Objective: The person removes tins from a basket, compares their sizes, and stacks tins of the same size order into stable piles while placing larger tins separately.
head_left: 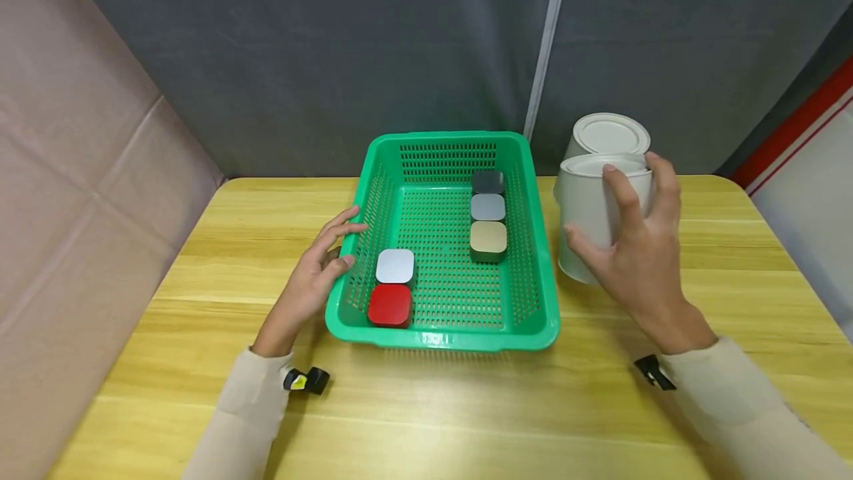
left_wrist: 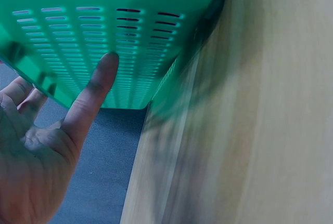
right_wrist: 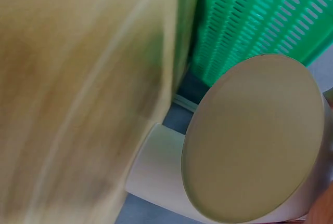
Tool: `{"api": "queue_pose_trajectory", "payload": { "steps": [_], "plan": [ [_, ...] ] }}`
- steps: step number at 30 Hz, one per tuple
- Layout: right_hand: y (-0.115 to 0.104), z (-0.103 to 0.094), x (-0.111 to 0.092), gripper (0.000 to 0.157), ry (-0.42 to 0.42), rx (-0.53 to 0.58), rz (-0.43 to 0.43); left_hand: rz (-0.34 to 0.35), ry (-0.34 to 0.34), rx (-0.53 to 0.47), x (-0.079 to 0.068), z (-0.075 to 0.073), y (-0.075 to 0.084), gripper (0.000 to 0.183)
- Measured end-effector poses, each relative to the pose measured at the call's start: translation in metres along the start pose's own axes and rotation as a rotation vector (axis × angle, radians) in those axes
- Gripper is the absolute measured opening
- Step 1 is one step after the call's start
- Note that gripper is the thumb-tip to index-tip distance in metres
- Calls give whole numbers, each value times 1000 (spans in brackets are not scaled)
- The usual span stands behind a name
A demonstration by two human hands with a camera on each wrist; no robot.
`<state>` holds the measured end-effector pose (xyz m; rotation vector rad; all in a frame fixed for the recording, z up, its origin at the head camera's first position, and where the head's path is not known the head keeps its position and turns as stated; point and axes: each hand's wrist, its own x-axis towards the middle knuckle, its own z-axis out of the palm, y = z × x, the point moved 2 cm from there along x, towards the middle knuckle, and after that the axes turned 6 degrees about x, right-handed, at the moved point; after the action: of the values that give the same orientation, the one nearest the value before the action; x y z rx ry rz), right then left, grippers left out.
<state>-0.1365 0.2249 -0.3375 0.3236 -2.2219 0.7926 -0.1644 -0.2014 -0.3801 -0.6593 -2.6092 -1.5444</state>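
Observation:
My right hand (head_left: 643, 258) grips a white can (head_left: 586, 213) with its fingers at the lid's edge and its thumb on the near side. The can's base (right_wrist: 252, 141) shows in the right wrist view, raised off the table and tilted. My left hand (head_left: 309, 280) rests at the left rim of a green perforated basket (head_left: 443, 339), fingers extended over the rim. In the left wrist view, the thumb (left_wrist: 91, 96) lies straight along the basket's outer wall. Inside the basket are a red block (head_left: 390, 305), a white block (head_left: 395, 265), a tan block (head_left: 489, 238), a grey block (head_left: 488, 207) and a black block (head_left: 488, 182).
Another white can (head_left: 609, 132) stands behind the gripped one, partly hidden by it. Everything is on a wooden table (head_left: 426, 421). A dark grey curtain (head_left: 333, 58) hangs behind, and a pink cloth wall (head_left: 80, 206) borders the left side.

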Motion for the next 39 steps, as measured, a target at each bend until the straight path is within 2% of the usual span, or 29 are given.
{"api": "queue_pose_trajectory", "payload": {
  "steps": [14, 39],
  "plan": [
    [15, 8, -9, 78, 6, 18, 42, -3, 1, 7, 0, 0, 0, 46],
    [26, 12, -15, 73, -15, 58, 55, 5, 3, -2, 0, 0, 0, 46]
  ]
}}
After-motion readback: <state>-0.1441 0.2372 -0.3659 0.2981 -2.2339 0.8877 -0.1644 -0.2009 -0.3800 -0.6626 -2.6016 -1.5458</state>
